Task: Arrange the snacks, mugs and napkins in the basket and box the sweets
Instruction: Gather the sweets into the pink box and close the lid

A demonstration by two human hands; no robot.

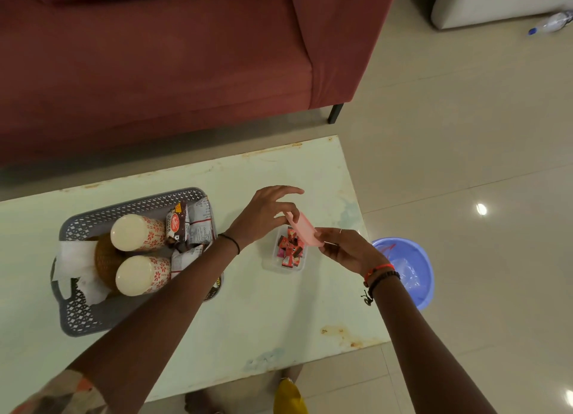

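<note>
Head view: both forearms reach across a pale green tabletop (254,314). Left hand (265,212) and right hand (347,248) pinch opposite ends of a flat pink plastic lid (305,229), tilted above a clear plastic box (286,254) holding red-wrapped sweets (288,249). Left of it, a grey perforated plastic basket (90,314) holds two floral mugs (139,232), napkins (76,260) and snack packets (195,224).

Both hands (266,213) (347,251) raised, fingers pinched.
</note>
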